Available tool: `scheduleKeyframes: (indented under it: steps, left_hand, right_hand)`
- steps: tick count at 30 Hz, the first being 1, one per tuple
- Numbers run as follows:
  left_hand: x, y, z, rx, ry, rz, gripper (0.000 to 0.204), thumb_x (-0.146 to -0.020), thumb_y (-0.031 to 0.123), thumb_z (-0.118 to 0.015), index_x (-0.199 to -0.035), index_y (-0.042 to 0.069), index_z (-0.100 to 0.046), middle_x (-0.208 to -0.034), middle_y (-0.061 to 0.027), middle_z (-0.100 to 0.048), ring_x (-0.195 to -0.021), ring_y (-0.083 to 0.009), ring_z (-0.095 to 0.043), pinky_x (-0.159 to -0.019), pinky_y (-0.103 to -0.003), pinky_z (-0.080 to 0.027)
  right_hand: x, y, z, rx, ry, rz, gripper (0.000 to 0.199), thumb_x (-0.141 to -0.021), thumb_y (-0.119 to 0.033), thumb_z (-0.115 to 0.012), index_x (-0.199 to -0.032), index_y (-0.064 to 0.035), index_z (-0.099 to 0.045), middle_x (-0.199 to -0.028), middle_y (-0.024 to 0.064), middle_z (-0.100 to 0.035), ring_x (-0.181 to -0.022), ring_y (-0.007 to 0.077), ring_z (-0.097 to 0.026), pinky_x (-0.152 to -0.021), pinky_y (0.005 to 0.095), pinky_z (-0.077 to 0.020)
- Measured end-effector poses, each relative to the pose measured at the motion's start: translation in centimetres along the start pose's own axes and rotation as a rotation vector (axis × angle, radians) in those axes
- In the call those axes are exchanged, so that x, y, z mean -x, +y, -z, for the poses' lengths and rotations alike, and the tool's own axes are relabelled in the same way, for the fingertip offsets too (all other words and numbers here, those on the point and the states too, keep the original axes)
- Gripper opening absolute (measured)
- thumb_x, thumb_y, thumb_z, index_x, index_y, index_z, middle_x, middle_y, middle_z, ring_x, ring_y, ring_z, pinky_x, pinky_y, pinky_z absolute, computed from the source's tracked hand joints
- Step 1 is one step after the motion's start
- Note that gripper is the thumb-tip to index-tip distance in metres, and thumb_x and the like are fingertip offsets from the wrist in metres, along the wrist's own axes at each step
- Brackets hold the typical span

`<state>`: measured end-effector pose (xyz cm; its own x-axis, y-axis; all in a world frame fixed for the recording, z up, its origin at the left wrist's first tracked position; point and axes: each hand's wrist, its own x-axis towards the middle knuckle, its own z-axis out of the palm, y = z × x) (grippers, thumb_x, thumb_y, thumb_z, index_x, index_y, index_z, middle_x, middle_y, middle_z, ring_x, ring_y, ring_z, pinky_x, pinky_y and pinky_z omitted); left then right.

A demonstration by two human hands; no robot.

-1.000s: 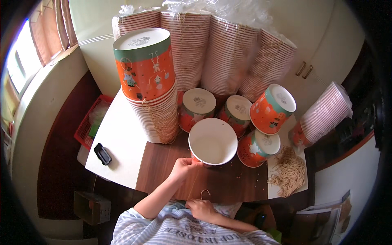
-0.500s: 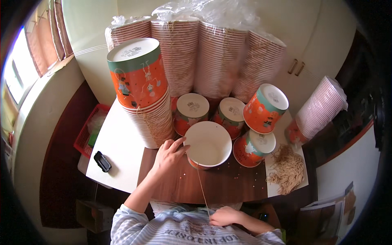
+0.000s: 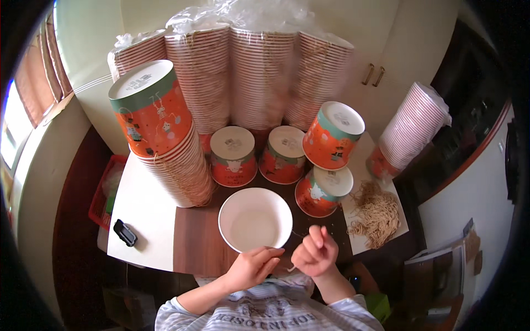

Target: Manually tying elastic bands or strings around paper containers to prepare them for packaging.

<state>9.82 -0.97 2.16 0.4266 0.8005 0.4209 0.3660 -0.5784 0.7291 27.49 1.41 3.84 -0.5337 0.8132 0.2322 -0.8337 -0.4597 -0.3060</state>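
An open paper bucket (image 3: 255,219), white inside, stands upright near the front of the table. My left hand (image 3: 253,269) is at its near rim, fingers stretched to the right with the thumb apart. I cannot tell whether it touches the rim. Just right of the bucket, my right hand (image 3: 316,252) is raised, its fingers curled closed on a thin string. Only short bits of the string show beside that hand. A heap of loose tan strings (image 3: 376,216) lies on the white part of the table at the right.
Upside-down orange and green buckets (image 3: 234,157) stand behind the open one, one perched on another at the right. A tall stack (image 3: 174,171) rises at the left. Plastic-wrapped stacks (image 3: 262,77) line the back; another stack (image 3: 414,127) leans right. A small black object (image 3: 125,233) lies left.
The open bucket has come nearer to me. My left hand has moved from its left rim to its near side. My right hand has risen from my lap to beside the bucket.
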Motion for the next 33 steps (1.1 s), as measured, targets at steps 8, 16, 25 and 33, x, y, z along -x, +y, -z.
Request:
scheduleKeyframes:
  steps: [8, 16, 25, 33]
  left_hand:
    - [0.2, 0.2, 1.2, 0.356, -0.053, 0.239, 0.015, -0.081, 0.011, -0.057, -0.092, 0.002, -0.061, -0.071, -0.0082, -0.060, -0.060, -0.0158, -0.058, -0.054, -0.026, -0.045]
    - [0.6, -0.6, 3.2, 0.205, 0.123, 0.248, 0.009, -0.076, 0.009, -0.062, -0.083, 0.004, -0.062, -0.068, -0.0088, -0.059, -0.059, -0.0181, -0.059, -0.053, -0.027, -0.046]
    - [-1.0, -3.2, 7.8, -0.548, 0.081, 0.093, 0.008, -0.072, 0.012, -0.058, -0.075, 0.005, -0.054, -0.070, -0.0058, -0.053, -0.068, -0.0228, -0.054, -0.055, -0.033, -0.046]
    - [-1.7, -5.6, 8.9, -0.482, 0.080, 0.180, 0.006, -0.074, 0.009, -0.053, -0.071, 0.003, -0.053, -0.070, -0.0103, -0.054, -0.072, -0.0279, -0.054, -0.063, -0.036, -0.044]
  right_hand:
    - [-3.9, -0.9, -0.8, -0.117, -0.022, 0.095, 0.031, -0.093, -0.031, -0.027, -0.077, -0.0108, -0.045, -0.047, -0.0022, -0.031, -0.039, 0.0080, -0.022, -0.042, 0.0232, -0.0189]
    - [-5.2, -0.2, 0.4, 0.613, -0.010, 0.070, 0.024, -0.088, -0.031, -0.044, -0.079, -0.0098, -0.051, -0.052, 0.0000, -0.040, -0.044, 0.0071, -0.032, -0.044, 0.0217, -0.0262]
    - [-9.7, 2.7, 0.8, 1.848, -0.198, -0.035, 0.017, -0.074, -0.012, -0.065, -0.089, -0.0072, -0.059, -0.080, 0.0042, -0.060, -0.057, 0.0115, -0.052, -0.052, 0.0251, -0.0423]
    - [-12.9, 3.6, 2.2, 1.986, -0.320, 0.090, 0.010, -0.075, -0.014, -0.059, -0.080, -0.0064, -0.061, -0.074, 0.0078, -0.061, -0.067, 0.0223, -0.059, -0.060, 0.0313, -0.0459]
